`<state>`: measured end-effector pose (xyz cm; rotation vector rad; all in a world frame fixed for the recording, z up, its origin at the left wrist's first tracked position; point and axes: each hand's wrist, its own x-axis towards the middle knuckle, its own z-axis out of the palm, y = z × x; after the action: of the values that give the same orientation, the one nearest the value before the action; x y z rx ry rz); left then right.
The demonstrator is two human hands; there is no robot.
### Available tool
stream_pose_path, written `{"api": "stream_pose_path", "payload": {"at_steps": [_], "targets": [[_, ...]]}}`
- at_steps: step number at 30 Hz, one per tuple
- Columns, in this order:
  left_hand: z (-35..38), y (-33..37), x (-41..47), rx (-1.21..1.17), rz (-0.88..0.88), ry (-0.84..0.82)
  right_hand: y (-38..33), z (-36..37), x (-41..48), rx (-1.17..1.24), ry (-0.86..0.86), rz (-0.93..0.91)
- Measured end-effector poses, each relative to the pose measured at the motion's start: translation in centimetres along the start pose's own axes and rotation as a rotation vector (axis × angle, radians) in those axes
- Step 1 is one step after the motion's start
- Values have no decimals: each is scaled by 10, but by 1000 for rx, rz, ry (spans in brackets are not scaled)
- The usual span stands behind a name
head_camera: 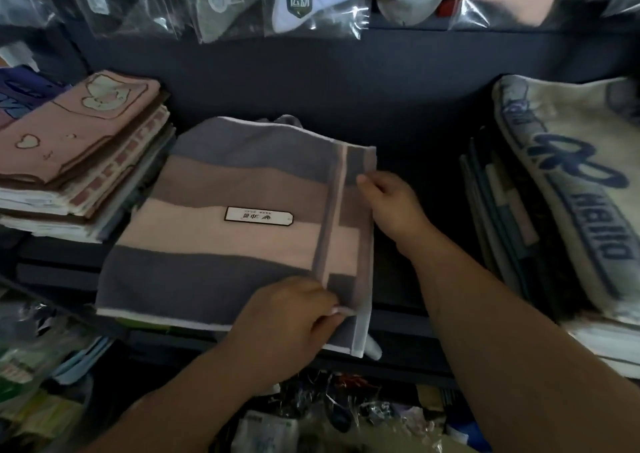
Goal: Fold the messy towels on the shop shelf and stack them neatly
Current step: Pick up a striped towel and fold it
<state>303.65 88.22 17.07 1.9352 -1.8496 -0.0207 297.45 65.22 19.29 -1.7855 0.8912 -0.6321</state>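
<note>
Light is dim and flat, with deep shadow along the bottom. Glare glints on the plastic packets (322, 19) at the top. The edges bow and blur.

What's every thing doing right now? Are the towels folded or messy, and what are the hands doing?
striped towel: folded, flat on the shelf, right edge turned over as a narrow strip.
left hand: pinches the strip's near end.
right hand: grips the towel's far right edge.
pink towel stack: folded, piled at left.
cream towel pile: folded, leaning at right.
bagged socks: in plastic bags, hanging above.
</note>
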Motion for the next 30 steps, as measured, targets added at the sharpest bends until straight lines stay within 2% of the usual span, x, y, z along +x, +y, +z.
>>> {"api": "stream_pose_path", "payload": {"at_steps": [8, 11, 14, 18, 21, 23, 26, 30], "targets": [[-15, 0, 2, -153, 17, -79, -1, -5, 0, 33, -75, 21], [-23, 8, 3, -160, 52, -79, -5, -8, 0, 123, 8, -49], [-27, 13, 3, -160, 67, -64, -9, -15, 3, 85, 115, -145], [-11, 9, 1, -170, 75, -83, -2, -16, 1, -151, 99, -167], [-4, 9, 1, -137, 60, -184, 6, -12, -1, -631, -49, -60], [-10, 9, 1, -202, 30, -211, 5, -7, -5, -817, -88, -21], [-25, 0, -1, -334, -28, -85, -4, 11, -14, -883, -24, -89], [-54, -33, 0, -193, -199, 253, -21, 48, -26, -922, -134, -214]]}}
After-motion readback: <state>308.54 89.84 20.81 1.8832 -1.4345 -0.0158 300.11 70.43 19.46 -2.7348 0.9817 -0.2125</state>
